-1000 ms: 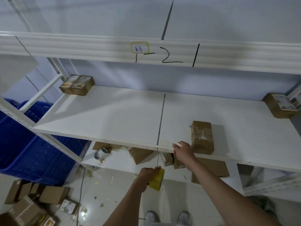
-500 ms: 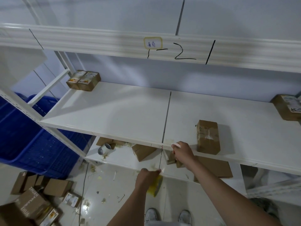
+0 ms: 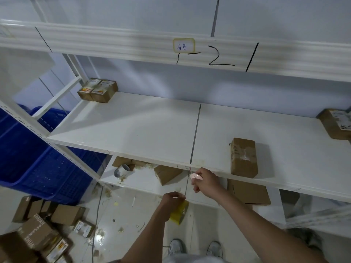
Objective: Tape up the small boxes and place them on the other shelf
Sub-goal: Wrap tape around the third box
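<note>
while the left hand point(image 3: 171, 201) grips the tape roll point(image 3: 179, 213), the right hand point(image 3: 206, 182) pinches its strip.

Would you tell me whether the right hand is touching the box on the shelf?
Apart: the head view shows bare shelf edge between the right hand and the box.

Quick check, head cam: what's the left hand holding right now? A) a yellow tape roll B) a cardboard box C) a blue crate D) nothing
A: the left hand grips the yellow tape roll below the shelf edge, with a strip stretched up to the right hand.
</note>
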